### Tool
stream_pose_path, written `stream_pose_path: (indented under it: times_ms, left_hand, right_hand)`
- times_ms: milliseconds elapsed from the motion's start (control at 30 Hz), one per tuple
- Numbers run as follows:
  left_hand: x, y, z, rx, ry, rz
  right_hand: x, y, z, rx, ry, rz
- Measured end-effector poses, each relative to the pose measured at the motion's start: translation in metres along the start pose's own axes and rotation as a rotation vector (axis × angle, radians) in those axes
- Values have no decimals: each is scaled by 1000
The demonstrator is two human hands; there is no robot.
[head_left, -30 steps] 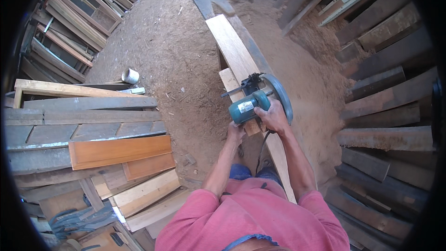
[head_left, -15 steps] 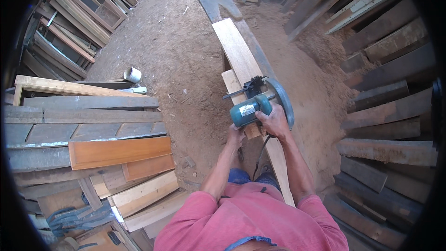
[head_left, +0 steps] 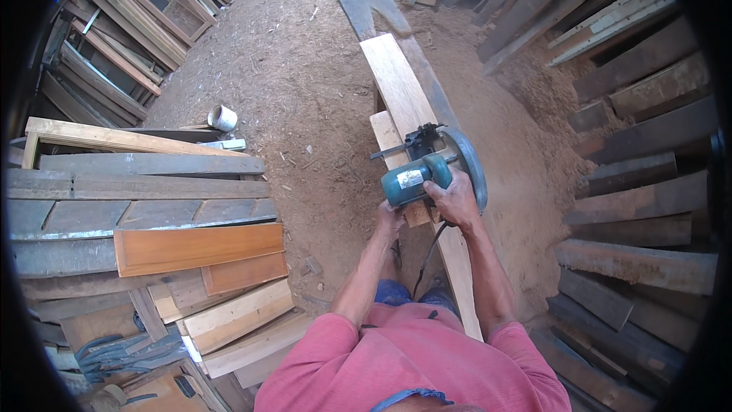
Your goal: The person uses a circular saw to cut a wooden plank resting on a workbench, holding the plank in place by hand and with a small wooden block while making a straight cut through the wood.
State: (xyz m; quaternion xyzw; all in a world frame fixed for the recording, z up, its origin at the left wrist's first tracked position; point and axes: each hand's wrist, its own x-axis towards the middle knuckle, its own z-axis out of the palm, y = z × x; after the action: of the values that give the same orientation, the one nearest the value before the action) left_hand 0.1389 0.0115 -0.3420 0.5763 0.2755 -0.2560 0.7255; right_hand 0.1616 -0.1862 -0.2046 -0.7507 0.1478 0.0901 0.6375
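A teal circular saw (head_left: 408, 181) with a round grey blade guard (head_left: 467, 164) rests on a long pale board (head_left: 398, 80). My right hand (head_left: 456, 200) is wrapped round its handle. My left hand (head_left: 390, 219) is closed low beside the rear of the motor, next to the near end of a shorter board (head_left: 386, 135) lying against the long one. The motor hides most of its fingers, so what they grip is unclear. From the saw a black cord (head_left: 428, 261) runs down toward my legs. The blade itself is out of sight.
Under the boards extends a worn grey plank (head_left: 358, 9). Sawdust (head_left: 526, 206) covers the ground, heaped to the right. Stacked planks (head_left: 637, 263) line the right side; more timber and an orange-brown panel (head_left: 198, 249) lie left, near a white bucket (head_left: 222, 118).
The whole view has shifted slightly, with the far end of the boards a little farther right in it. Both hands keep their places, and the saw shows hardly any movement along the board.
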Motion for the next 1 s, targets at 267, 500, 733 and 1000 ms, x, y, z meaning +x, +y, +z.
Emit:
stream_pose_path:
  times_ms: [267, 500, 733, 1000]
  left_hand:
    - [24, -6, -13, -84, -66, 91]
    - [27, 17, -5, -35, -43, 57]
    - [45, 28, -9, 122, 9, 35]
    - [52, 48, -3, -103, -3, -4]
  right_hand:
    - [13, -13, 6, -4, 14, -29]
    - [30, -16, 6, -29, 4, -35]
    - [46, -19, 9, -6, 11, -50]
    - [63, -30, 12, 8, 24, -61]
